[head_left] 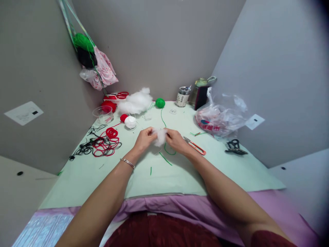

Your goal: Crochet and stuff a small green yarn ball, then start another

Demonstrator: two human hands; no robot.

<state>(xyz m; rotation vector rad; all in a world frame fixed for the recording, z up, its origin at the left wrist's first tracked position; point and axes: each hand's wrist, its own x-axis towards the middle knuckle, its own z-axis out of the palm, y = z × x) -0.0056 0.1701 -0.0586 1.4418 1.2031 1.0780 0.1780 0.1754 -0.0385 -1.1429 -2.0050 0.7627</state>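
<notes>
Between both hands is a small tuft of white fiberfill stuffing point(160, 137), held above the middle of the table. My left hand point(145, 139) pinches its left side, with a metal bangle on that wrist. My right hand point(176, 140) grips the opposite side, fingers closed. Green yarn point(163, 118) runs from a green yarn ball point(160, 103) down behind the tuft and loops below my right hand. Short green yarn pieces point(166, 159) lie beneath. Orange-handled thread snips point(195, 145) rest just right of my right hand.
A big heap of stuffing point(137, 101), a white yarn ball point(130, 122) and a clear plastic cup point(105, 116) stand back left. Tangled black and red yarn point(102, 144) lies left. A can point(183, 96), a plastic bag point(218, 118) and a black clip point(235, 147) are right. Walls enclose the table.
</notes>
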